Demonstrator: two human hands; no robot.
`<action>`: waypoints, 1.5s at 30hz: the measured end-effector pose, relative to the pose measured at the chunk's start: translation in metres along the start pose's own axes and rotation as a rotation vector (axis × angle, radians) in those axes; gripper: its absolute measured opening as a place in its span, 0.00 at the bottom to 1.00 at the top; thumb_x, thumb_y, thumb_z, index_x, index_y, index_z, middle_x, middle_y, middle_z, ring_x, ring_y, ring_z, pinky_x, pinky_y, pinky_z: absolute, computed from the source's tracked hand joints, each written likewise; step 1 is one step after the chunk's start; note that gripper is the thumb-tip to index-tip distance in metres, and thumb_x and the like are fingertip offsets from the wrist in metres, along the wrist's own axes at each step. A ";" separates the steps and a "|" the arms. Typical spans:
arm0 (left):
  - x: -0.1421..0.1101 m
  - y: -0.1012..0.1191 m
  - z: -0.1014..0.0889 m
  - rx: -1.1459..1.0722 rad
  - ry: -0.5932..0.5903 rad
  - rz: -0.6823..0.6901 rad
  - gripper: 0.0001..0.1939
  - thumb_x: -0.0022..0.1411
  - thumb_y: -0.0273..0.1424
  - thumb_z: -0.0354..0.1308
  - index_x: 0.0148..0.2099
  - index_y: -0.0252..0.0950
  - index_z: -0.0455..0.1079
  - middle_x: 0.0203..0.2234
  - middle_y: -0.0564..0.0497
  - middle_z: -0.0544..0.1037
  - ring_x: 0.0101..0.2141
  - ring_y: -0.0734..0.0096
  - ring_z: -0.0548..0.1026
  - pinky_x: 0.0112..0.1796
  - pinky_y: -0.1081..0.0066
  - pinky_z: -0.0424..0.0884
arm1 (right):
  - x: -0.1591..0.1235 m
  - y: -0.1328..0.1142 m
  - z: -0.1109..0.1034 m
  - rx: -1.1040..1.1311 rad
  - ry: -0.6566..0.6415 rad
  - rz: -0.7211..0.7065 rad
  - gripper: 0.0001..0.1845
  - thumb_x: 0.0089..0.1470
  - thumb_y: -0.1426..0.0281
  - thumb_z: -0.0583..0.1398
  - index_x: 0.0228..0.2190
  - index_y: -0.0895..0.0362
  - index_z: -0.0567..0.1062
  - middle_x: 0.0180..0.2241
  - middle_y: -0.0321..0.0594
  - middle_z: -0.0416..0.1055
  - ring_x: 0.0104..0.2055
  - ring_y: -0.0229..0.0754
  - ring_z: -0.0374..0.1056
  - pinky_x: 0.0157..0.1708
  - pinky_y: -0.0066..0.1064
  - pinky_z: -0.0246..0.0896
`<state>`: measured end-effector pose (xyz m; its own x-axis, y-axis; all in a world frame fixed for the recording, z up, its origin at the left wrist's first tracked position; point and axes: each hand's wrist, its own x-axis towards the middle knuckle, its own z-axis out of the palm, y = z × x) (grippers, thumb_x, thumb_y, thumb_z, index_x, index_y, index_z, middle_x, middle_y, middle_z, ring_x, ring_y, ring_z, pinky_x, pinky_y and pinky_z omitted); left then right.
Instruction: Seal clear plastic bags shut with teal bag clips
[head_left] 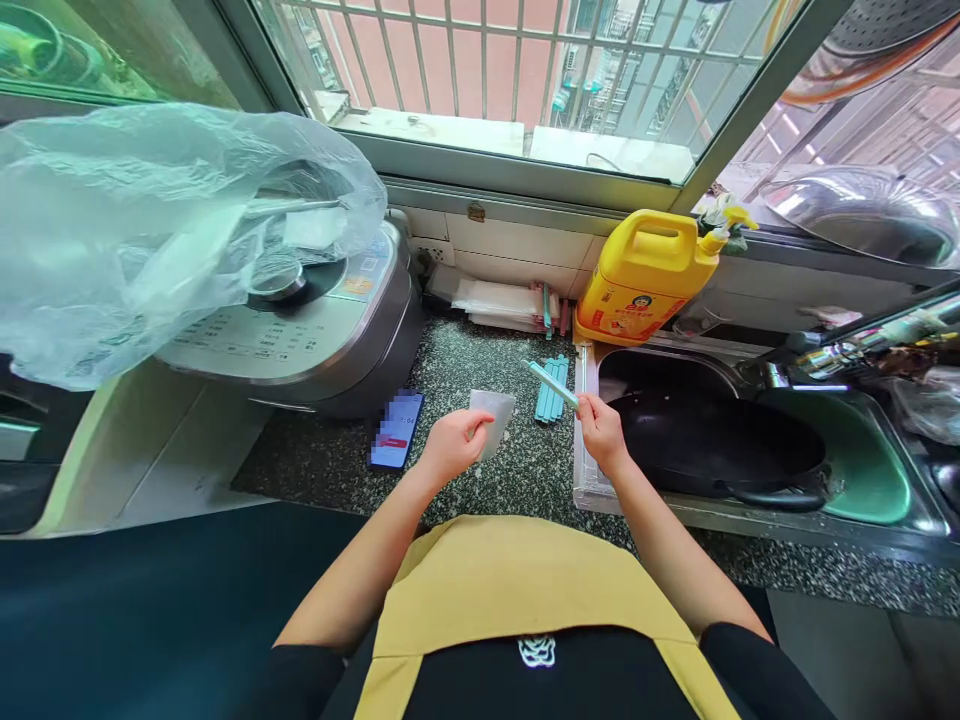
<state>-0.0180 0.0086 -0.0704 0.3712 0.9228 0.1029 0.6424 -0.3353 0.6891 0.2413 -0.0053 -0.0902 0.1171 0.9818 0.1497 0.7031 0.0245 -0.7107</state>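
Note:
My left hand (454, 446) is closed on a small translucent plastic bag (495, 415), pinching it between thumb and fingers above the counter. In my right hand (600, 432) is a slim light-blue bag sealing clip (551, 383), gripped at one end, its free end pointing up and to the left. Just beneath that clip, several more light-blue clips (551, 392) lie side by side on the speckled counter (450, 365). The bag and the held clip are apart from each other. Left of my left hand lies a phone (397, 430) with its screen lit.
A rice cooker (360, 330) stands at left, partly covered by a large plastic bag (150, 220). Packs of clear bags (499, 303) lie by the wall. A yellow jug (641, 275) stands beside the sink (926, 500), which holds a black wok (712, 440). A clear tray (592, 490) borders it.

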 end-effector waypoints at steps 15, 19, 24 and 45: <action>-0.006 0.014 -0.019 -0.356 0.089 -0.060 0.23 0.63 0.42 0.43 0.36 0.33 0.75 0.31 0.46 0.80 0.34 0.64 0.75 0.37 0.69 0.69 | -0.025 -0.045 0.001 0.217 -0.243 -0.231 0.15 0.54 0.60 0.56 0.26 0.58 0.74 0.20 0.35 0.69 0.22 0.35 0.62 0.23 0.25 0.56; -0.004 0.011 -0.016 -0.423 0.051 -0.076 0.24 0.64 0.43 0.43 0.30 0.33 0.73 0.24 0.49 0.75 0.28 0.68 0.71 0.31 0.72 0.65 | -0.024 -0.046 0.002 0.185 -0.289 -0.264 0.15 0.56 0.60 0.55 0.27 0.57 0.75 0.21 0.36 0.72 0.22 0.36 0.65 0.23 0.25 0.59; -0.001 0.006 -0.014 -0.447 0.060 -0.104 0.24 0.63 0.45 0.44 0.24 0.34 0.67 0.17 0.53 0.66 0.22 0.73 0.63 0.25 0.73 0.59 | -0.023 -0.043 0.006 -0.004 -0.065 -0.384 0.13 0.55 0.60 0.58 0.33 0.56 0.75 0.29 0.42 0.76 0.30 0.41 0.71 0.29 0.30 0.65; -0.015 -0.020 -0.020 -0.783 -0.011 -0.245 0.27 0.55 0.52 0.50 0.24 0.33 0.71 0.19 0.49 0.74 0.24 0.70 0.68 0.28 0.71 0.63 | -0.055 -0.080 0.027 -0.159 0.149 -0.560 0.07 0.59 0.68 0.55 0.36 0.56 0.72 0.27 0.41 0.73 0.29 0.41 0.69 0.28 0.32 0.66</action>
<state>-0.0500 0.0048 -0.0713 0.2902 0.9494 -0.1200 0.0541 0.1090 0.9926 0.1596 -0.0564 -0.0598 -0.2123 0.7904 0.5746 0.7811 0.4906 -0.3863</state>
